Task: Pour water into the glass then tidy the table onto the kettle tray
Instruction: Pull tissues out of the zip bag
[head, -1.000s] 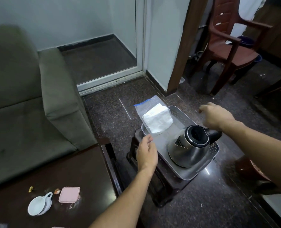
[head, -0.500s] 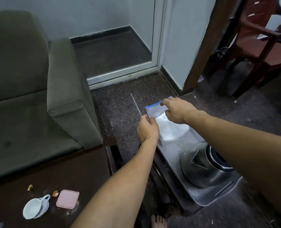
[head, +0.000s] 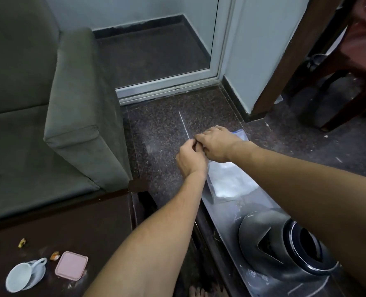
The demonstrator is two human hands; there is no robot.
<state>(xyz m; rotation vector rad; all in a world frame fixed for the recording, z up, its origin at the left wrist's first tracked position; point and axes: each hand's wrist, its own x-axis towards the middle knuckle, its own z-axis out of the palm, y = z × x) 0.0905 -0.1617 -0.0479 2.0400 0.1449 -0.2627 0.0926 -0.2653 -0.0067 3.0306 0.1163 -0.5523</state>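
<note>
the fingers [head: 190, 145] of the left hand [head: 191, 160] were curled in and pinched the upper corner of a clear plastic zip bag [head: 231, 179] with a blue strip along its mouth. the right hand [head: 217, 144] had its fingers bent down onto the same corner, and the two hands touched at the knuckles. the backs of the hands hid which fingertips met the plastic. the bag held a folded white wad. its lower edge lay on the far end of a flat grey plastic tray [head: 225, 213], and its mouth was up at the hands.

on the near end of that tray stood a round stainless steel kettle [head: 270, 239] with a black rim and an open top, partly behind the right forearm. the tray sat on a small dark wooden stool [head: 201, 230] on the speckled stone floor [head: 160, 129].

to the left, on a dark wooden table [head: 74, 221], a white ceramic cup [head: 20, 276] lay tipped on its saucer. a pink square lid [head: 71, 265] was just beside it, and two small yellow sweet wrappers [head: 22, 242] were near. a grey-green fabric sofa [head: 27, 103] stood behind the table.
</note>
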